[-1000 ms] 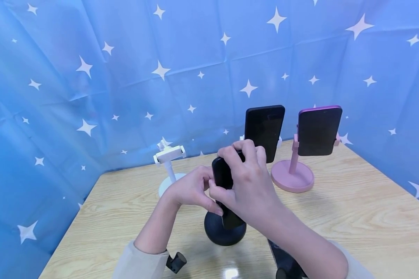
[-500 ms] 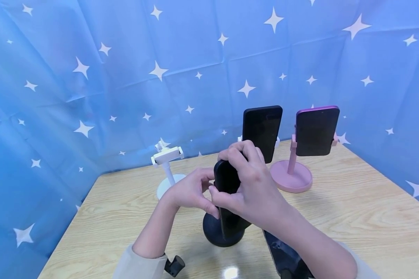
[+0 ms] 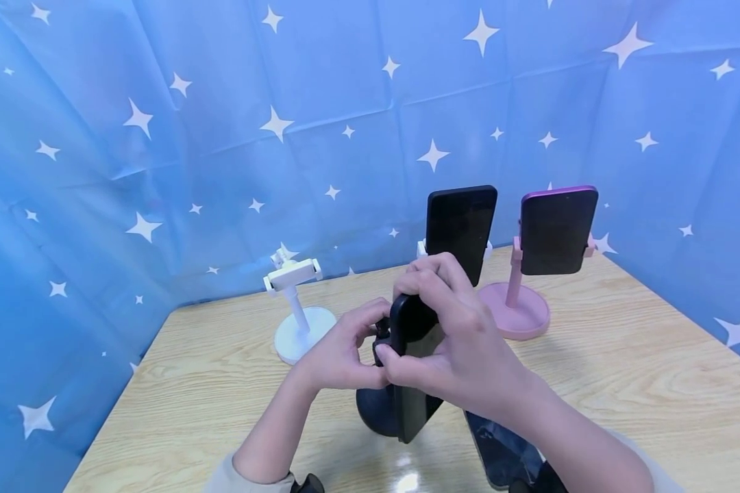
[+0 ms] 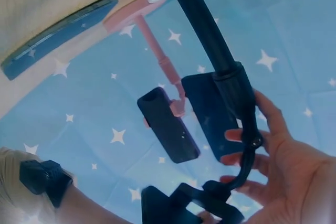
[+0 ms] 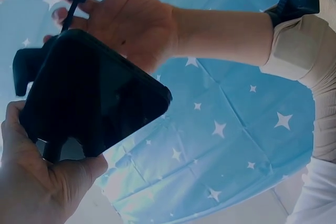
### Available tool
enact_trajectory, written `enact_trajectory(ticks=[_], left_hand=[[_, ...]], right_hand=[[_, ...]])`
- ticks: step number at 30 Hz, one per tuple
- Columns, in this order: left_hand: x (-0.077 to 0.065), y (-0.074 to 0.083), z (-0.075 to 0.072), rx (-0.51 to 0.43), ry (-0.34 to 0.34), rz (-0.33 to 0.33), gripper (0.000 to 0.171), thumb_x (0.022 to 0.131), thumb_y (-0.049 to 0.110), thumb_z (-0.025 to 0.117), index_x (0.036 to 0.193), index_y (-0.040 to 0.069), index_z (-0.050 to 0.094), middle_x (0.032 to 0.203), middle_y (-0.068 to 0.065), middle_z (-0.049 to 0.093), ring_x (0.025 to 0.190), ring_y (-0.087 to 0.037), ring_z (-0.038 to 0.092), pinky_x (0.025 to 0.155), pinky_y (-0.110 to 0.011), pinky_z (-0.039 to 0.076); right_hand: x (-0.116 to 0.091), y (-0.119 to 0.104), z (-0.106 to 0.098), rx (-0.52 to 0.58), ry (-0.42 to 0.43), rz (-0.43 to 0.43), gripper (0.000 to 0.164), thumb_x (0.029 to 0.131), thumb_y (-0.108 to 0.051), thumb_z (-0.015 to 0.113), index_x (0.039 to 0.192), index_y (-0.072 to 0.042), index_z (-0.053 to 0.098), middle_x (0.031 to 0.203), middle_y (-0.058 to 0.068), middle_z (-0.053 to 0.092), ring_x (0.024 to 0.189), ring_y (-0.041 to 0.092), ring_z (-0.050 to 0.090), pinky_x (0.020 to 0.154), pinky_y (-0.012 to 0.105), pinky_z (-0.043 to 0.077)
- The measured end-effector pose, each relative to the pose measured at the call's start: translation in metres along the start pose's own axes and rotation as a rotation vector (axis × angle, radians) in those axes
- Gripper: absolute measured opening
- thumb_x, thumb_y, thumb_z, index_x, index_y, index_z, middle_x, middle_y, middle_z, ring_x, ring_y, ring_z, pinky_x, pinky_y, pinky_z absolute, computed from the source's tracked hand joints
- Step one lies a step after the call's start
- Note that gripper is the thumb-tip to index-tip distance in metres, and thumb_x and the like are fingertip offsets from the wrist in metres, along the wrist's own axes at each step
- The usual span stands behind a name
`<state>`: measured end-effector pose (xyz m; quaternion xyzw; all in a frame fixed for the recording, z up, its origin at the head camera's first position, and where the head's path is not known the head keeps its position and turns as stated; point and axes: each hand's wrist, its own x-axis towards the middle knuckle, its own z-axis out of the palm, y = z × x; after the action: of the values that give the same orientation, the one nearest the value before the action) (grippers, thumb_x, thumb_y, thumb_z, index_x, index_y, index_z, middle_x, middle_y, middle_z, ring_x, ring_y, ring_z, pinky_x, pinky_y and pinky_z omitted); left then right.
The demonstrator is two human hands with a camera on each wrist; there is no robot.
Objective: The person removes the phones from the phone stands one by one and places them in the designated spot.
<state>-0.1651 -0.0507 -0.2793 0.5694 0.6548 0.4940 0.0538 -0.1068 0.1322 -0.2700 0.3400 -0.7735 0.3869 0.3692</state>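
My right hand grips a black phone, thumb near its left edge and fingers over the far end. The phone stands tilted on edge, its dark screen facing right; the right wrist view shows this phone beside the clamp of a black phone stand. Curled round the stand's jointed neck is my left hand; in the head view this left hand is just left of the phone. The stand's round base rests on the table. Whether the clamp holds the phone is hard to tell.
Behind are a white phone stand and a pink stand bearing a purple-edged phone. Another black phone is upright in a white holder. A dark phone lies on the wooden table, partly under my right forearm.
The held phone has turned to a more edge-on angle and shifted slightly right and down, with my right hand moving along. My left hand stays at the stand's neck.
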Motion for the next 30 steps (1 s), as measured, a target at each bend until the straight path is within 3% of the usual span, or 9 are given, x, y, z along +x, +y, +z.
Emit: enact_trajectory(ticks=[2, 5, 7, 8, 11, 14, 16, 20, 30], left_hand=[[-0.001, -0.001, 0.002, 0.025, 0.019, 0.030, 0.044, 0.071, 0.007, 0.063, 0.114, 0.006, 0.052, 0.103, -0.008, 0.054, 0.095, -0.017, 0.050, 0.080, -0.034, 0.049], [-0.002, -0.002, 0.004, 0.051, 0.043, 0.054, 0.050, 0.071, 0.007, 0.068, 0.118, 0.007, 0.051, 0.105, -0.008, 0.055, 0.095, -0.017, 0.051, 0.080, -0.033, 0.049], [-0.003, -0.003, 0.004, 0.072, 0.056, 0.076, 0.053, 0.071, 0.010, 0.071, 0.120, 0.006, 0.050, 0.106, -0.008, 0.055, 0.095, -0.017, 0.052, 0.081, -0.033, 0.048], [-0.003, -0.004, 0.005, 0.079, 0.063, 0.089, 0.054, 0.071, 0.012, 0.073, 0.120, 0.005, 0.050, 0.107, -0.009, 0.055, 0.097, -0.017, 0.052, 0.082, -0.034, 0.048], [-0.004, -0.006, 0.006, 0.103, 0.093, 0.129, 0.054, 0.074, 0.023, 0.075, 0.120, 0.004, 0.051, 0.109, -0.009, 0.054, 0.100, -0.018, 0.052, 0.086, -0.036, 0.046], [-0.004, -0.008, 0.009, 0.105, 0.121, 0.160, 0.051, 0.076, 0.025, 0.073, 0.118, 0.003, 0.053, 0.109, -0.011, 0.054, 0.102, -0.019, 0.052, 0.088, -0.037, 0.045], [-0.004, -0.009, 0.010, 0.100, 0.132, 0.169, 0.048, 0.076, 0.020, 0.071, 0.117, 0.003, 0.053, 0.109, -0.011, 0.053, 0.101, -0.020, 0.052, 0.087, -0.036, 0.046], [-0.003, -0.010, 0.011, 0.091, 0.145, 0.187, 0.045, 0.074, 0.008, 0.067, 0.116, 0.001, 0.052, 0.108, -0.013, 0.053, 0.098, -0.021, 0.052, 0.081, -0.033, 0.048], [-0.002, -0.010, 0.013, 0.085, 0.171, 0.198, 0.037, 0.079, 0.008, 0.061, 0.114, 0.002, 0.051, 0.107, -0.014, 0.052, 0.095, -0.022, 0.051, 0.075, -0.031, 0.050]], right_hand=[[-0.023, 0.047, 0.011, 0.014, 0.011, -0.041, 0.071, 0.053, -0.031, 0.086, 0.115, -0.016, 0.055, 0.118, 0.005, 0.043, 0.113, 0.025, 0.041, 0.088, 0.035, 0.043], [-0.043, 0.086, 0.010, -0.070, 0.025, -0.077, 0.084, 0.041, -0.043, 0.090, 0.114, -0.018, 0.057, 0.121, 0.004, 0.044, 0.117, 0.027, 0.041, 0.109, 0.047, 0.010], [-0.034, 0.061, -0.005, -0.112, 0.039, -0.061, 0.078, 0.042, -0.038, 0.090, 0.110, -0.017, 0.059, 0.117, 0.004, 0.047, 0.111, 0.024, 0.045, 0.109, 0.045, 0.013], [-0.035, 0.062, -0.011, -0.127, 0.046, -0.055, 0.078, 0.041, -0.039, 0.090, 0.110, -0.017, 0.059, 0.118, 0.004, 0.048, 0.110, 0.024, 0.046, 0.109, 0.047, 0.009], [-0.019, 0.015, -0.037, -0.163, 0.036, 0.024, 0.064, 0.052, -0.027, 0.086, 0.108, -0.014, 0.059, 0.114, 0.003, 0.049, 0.106, 0.020, 0.047, 0.097, 0.031, 0.035], [-0.013, -0.007, -0.053, -0.235, 0.003, 0.115, 0.059, 0.055, -0.019, 0.084, 0.107, -0.011, 0.057, 0.110, 0.003, 0.049, 0.103, 0.018, 0.046, 0.093, 0.024, 0.039], [-0.002, -0.036, -0.063, -0.320, -0.027, 0.183, 0.051, 0.059, -0.012, 0.080, 0.104, -0.007, 0.056, 0.103, 0.002, 0.048, 0.095, 0.014, 0.046, 0.079, 0.019, 0.043], [-0.006, -0.036, -0.069, -0.390, -0.067, 0.272, 0.047, 0.060, -0.007, 0.079, 0.101, -0.007, 0.056, 0.096, 0.003, 0.048, 0.086, 0.013, 0.044, 0.062, 0.026, 0.046], [-0.032, 0.005, -0.079, -0.415, -0.277, 0.526, 0.041, 0.066, -0.014, 0.077, 0.099, -0.007, 0.053, 0.095, 0.013, 0.048, 0.081, 0.027, 0.044, 0.056, 0.032, 0.040]])
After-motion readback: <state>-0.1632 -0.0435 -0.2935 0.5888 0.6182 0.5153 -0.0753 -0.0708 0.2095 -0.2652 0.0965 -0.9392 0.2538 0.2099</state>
